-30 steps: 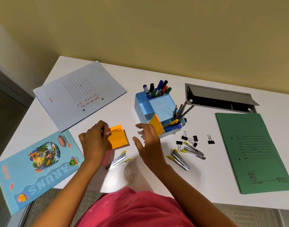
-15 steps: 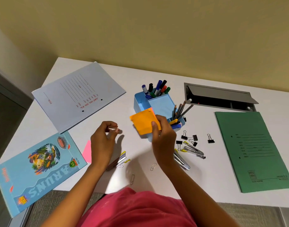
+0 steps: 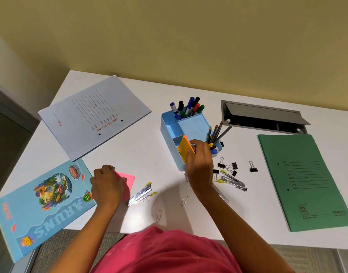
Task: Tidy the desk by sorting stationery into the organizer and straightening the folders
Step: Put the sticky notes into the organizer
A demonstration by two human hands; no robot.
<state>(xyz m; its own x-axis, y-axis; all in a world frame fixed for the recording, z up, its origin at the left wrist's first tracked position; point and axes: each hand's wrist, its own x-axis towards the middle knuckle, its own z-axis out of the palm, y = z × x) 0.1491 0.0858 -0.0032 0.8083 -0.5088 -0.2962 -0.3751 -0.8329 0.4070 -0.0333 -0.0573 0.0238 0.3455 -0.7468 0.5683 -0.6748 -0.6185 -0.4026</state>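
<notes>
Orange pad [image 3: 183, 150] now at organizer [image 3: 163, 133] rim

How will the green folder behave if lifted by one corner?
The green folder looks like thin card, so it would probably sag. Likely light. Lying flush on the desk, its edge may be hard to get under.

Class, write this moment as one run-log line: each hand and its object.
right hand: holds orange sticky-note pad at front compartment of light-blue plastic organizer | left hand: grips pink sticky-note pad on white desk
</notes>
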